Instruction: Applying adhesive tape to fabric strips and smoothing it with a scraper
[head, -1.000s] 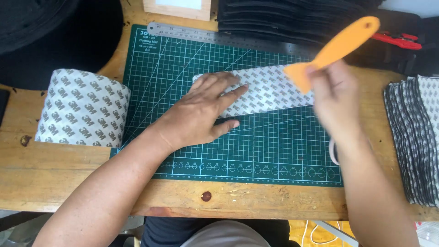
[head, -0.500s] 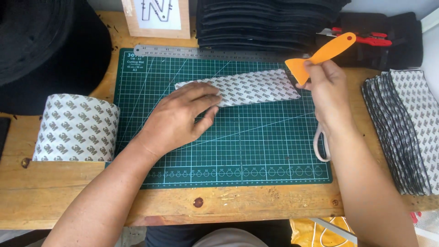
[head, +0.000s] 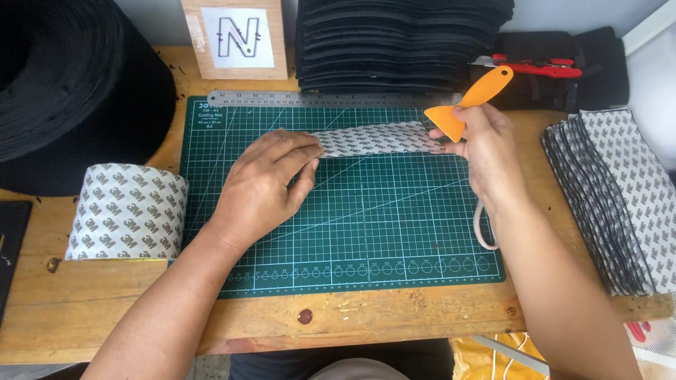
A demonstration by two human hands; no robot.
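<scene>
I am pressing my left hand flat on the green cutting mat, fingers spread and relaxed, not gripping. Its fingertips are resting on the left end of a patterned strip, grey-and-white printed backing, which is lying across the upper middle of the mat and tilting slightly up toward the right.

My right hand is clenching around an orange plastic scraper. The blade end is sitting at the right end of the strip, touching or just above it; I cannot tell which. The handle is pointing toward the upper right of the frame. A pale loop is hanging at my right wrist.

Surroundings:
- A steel ruler is lying along the top edge of the mat.
- A large roll of the same patterned material is sitting at the left of the frame, just beside the mat.
- A stack of cut patterned pieces is fanning out at the right edge.
- A pile of black sheets is standing at the top centre.
- A wooden block with a white card is standing at the upper left of it.
- A big black roll is filling the upper left corner.
- A red-handled cutter is lying on black fabric at the upper right.
- Everything is resting on a wooden table.
</scene>
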